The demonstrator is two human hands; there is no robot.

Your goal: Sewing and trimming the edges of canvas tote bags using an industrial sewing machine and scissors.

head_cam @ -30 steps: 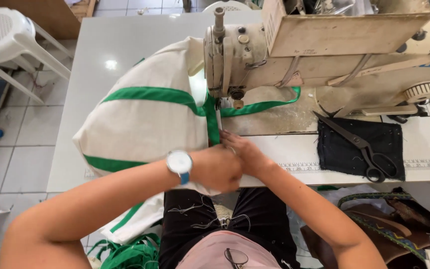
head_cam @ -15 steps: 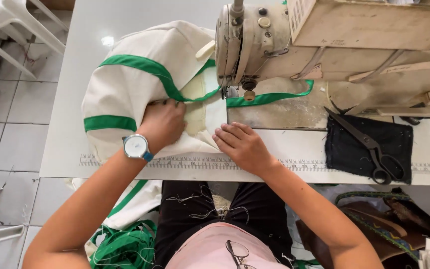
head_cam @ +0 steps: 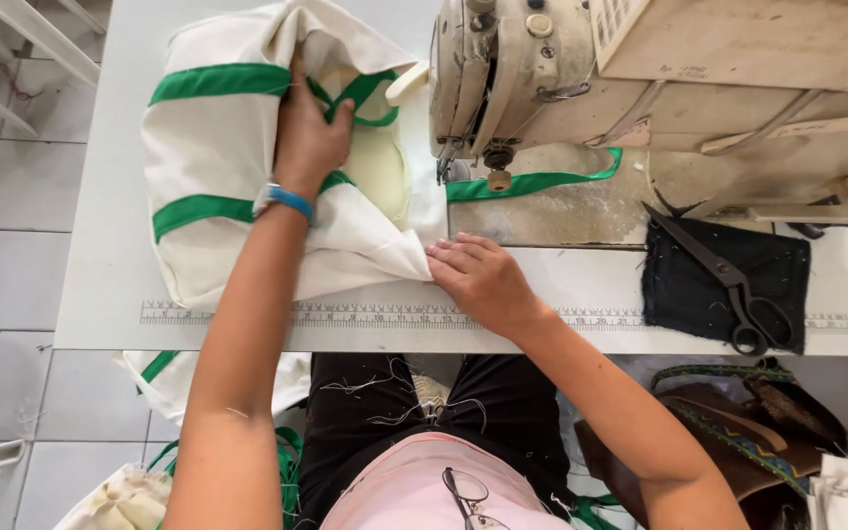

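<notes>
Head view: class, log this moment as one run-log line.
left hand: gripping cream bag | right hand: pinning bag corner | sewing machine: behind

No packages, signs or screens show here. The nearest thing to a label is the printed ruler strip [head_cam: 581,318] running along the front edge of the white desk [head_cam: 100,245]: a long, thin band of fine black marks on white, reaching from the left part of the desk to beneath the dark cloth patch [head_cam: 699,285] on the right. On the cream sewing machine [head_cam: 699,69] a small patch of dark markings sits on the upper body, too small to make out.
</notes>
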